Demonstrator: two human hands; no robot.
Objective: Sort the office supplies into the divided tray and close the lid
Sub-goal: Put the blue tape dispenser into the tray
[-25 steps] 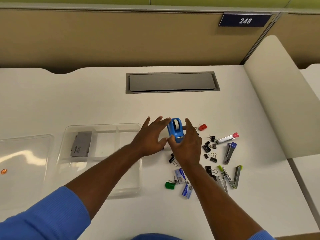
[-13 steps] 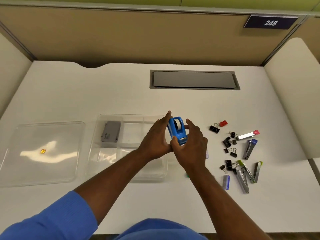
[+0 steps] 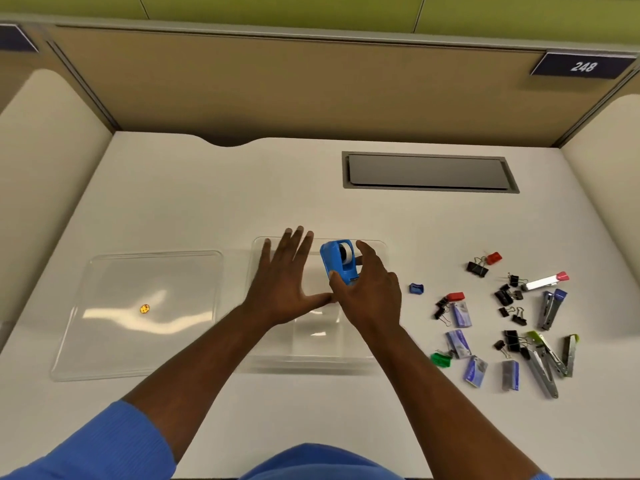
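A blue tape dispenser [image 3: 337, 261] with a white roll is held over the far right part of the clear divided tray [image 3: 311, 358]. My right hand [image 3: 372, 292] grips it from the right, thumb on its near end. My left hand [image 3: 287, 282] is spread flat and open over the tray's far left part, holding nothing, and hides what lies beneath it. The clear lid [image 3: 138, 313] lies flat to the left of the tray, with a small orange sticker on it. Loose supplies lie to the right: black binder clips [image 3: 504, 297], staple boxes [image 3: 460, 315], staplers [image 3: 549, 308] and staple removers [image 3: 540, 365].
A grey cable hatch [image 3: 429, 172] is set into the white desk behind the tray. A small blue clip [image 3: 416, 288], a green clip [image 3: 441, 359] and a red clip [image 3: 493, 258] lie among the supplies. Beige partition walls close the desk at the back and sides.
The tape dispenser has moved left from the desk to above the tray. My left hand let go of it and spread open over the tray; my right hand keeps its grip.
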